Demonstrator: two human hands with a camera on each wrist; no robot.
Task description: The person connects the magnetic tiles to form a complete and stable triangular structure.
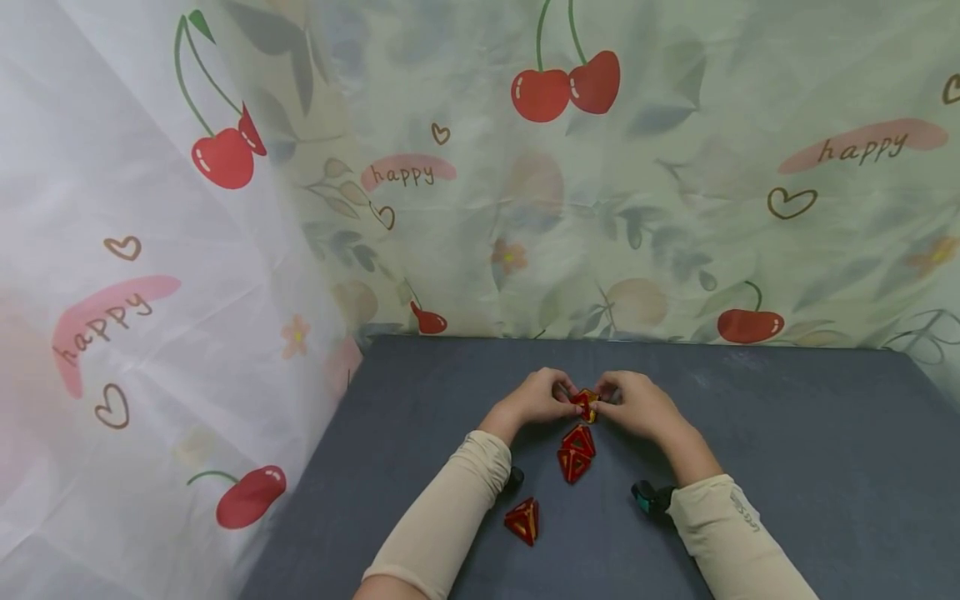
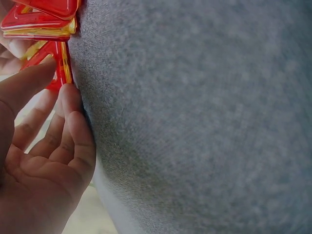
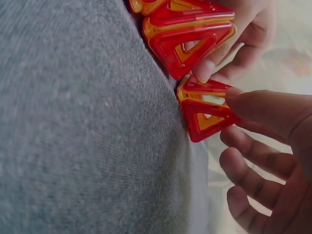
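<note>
Both hands hold one small pyramid of red and yellow translucent triangular tiles (image 1: pixel 585 406) (image 3: pixel 202 126). My left hand (image 1: pixel 536 396) (image 2: pixel 53 151) pinches its left side with thumb and fingertips. On the opposite side my right hand (image 1: pixel 639 404) (image 3: pixel 275 146) grips it between thumb and forefinger, its other fingers loosely bent. Just nearer to me, two more tile pyramids (image 1: pixel 576 454) sit against each other on the table, and part of them shows large in the right wrist view. Another tile pyramid (image 1: pixel 523 522) lies apart, beside the left forearm.
The dark grey cloth-covered table (image 1: pixel 810 450) reaches back to a patterned curtain (image 1: pixel 480 250) with cherries and lettering. A second curtain side (image 1: pixel 172 333) hangs along the left. Dark wrist devices (image 1: pixel 651 497) stick out by both sleeves.
</note>
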